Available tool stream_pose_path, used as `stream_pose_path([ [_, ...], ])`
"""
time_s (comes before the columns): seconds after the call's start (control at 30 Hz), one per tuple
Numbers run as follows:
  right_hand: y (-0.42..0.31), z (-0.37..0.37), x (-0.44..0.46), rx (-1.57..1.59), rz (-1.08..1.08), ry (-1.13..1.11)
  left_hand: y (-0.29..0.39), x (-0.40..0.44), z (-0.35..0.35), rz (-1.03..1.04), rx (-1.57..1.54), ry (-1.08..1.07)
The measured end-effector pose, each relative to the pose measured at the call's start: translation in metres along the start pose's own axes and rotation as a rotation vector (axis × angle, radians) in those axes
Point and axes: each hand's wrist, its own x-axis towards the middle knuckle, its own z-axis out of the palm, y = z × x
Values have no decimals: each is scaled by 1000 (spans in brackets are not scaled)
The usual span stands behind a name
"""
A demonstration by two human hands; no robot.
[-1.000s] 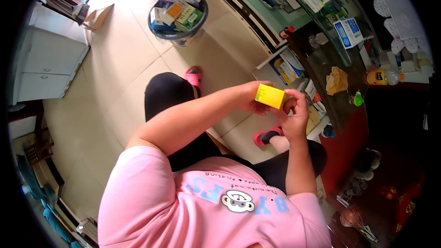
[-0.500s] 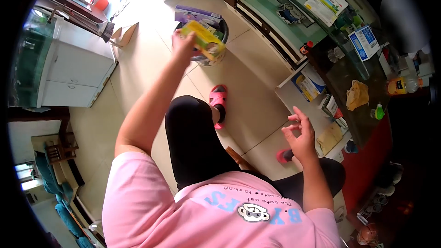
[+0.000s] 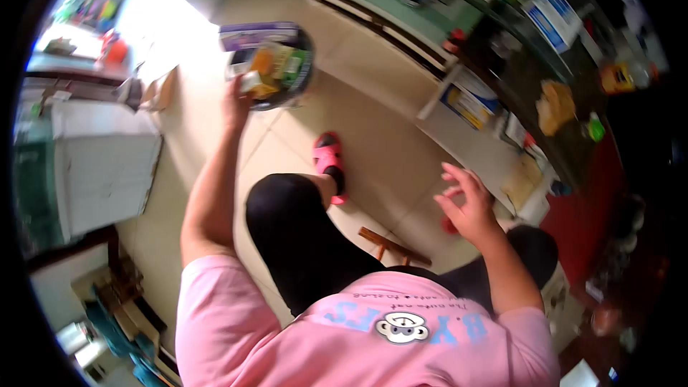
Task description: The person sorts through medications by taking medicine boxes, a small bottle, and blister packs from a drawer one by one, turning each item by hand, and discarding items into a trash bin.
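My left hand (image 3: 235, 106) is at the near left rim of a round bin (image 3: 307, 75) on the floor, its fingers closed on a yellow box (image 3: 262, 80) inside the rim; motion blur smears the grip. A purple box (image 3: 259, 34) lies across the bin's far side, and a green packet (image 3: 292, 64) is at its right. My right hand (image 3: 469, 204) hovers over my right side with its fingers apart and slightly curled, holding nothing.
A wooden stool edge (image 3: 394, 246) shows between my legs. To the right is a dark table (image 3: 527, 93) with a crumpled brown bag (image 3: 555, 107), a small green bottle (image 3: 595, 127) and a blue-white box (image 3: 554, 18). A white cabinet (image 3: 107, 165) stands at left.
My left hand has lowered the yellow box from above the bin into its opening. The view has shifted, so the bin sits further left. My right hand stays raised and open.
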Motion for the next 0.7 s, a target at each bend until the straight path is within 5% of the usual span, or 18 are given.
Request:
stream_pose_path([
  [0.13,12,0,-4,6,14,19,-13,-1,-2,-159,-154,-82],
  [0.4,24,-5,-11,-27,55,-76,7,-26,11,-126,637,-338],
  [0.53,31,-3,-12,-21,70,-88,-10,-17,58,-436,673,-299],
  [0.7,53,0,-27,70,171,-97,23,3,27,-336,801,-575],
])
